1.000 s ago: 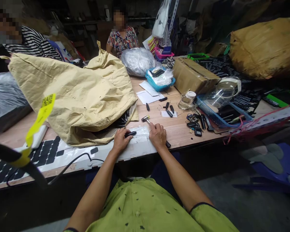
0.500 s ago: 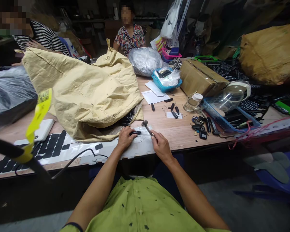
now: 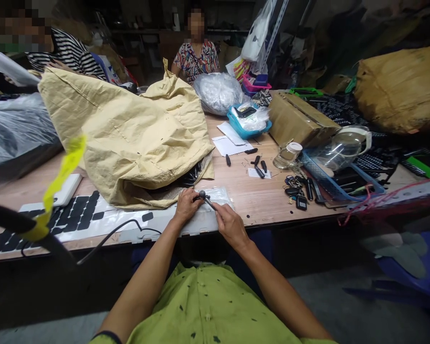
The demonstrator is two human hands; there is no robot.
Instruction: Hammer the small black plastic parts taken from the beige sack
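My right hand (image 3: 231, 224) is closed round the handle of a small hammer (image 3: 209, 203). The hammer's round metal head is down at the fingertips of my left hand (image 3: 187, 205). Those fingers are pinched on a small, slim black piece (image 3: 197, 198), held low over a pale board (image 3: 208, 220) at the table's front edge. The hammer head and my fingers cover most of that piece, so its kind is unclear. Under and beside the hammer lies clear plastic. Whether the head touches the piece or hovers just above it, I cannot tell.
A large cream sack (image 3: 136, 138) lies close beyond my left hand. Several small black pieces (image 3: 260, 171), keys (image 3: 301, 201), a jar (image 3: 288, 155) and a blue basket (image 3: 344, 177) lie to the right. A yellow-tagged dark bar (image 3: 32, 229) stands at left. Two people sit across the table.
The hammer has moved down and left with my right hand, its head now over the black piece. My left hand has stayed almost in place.
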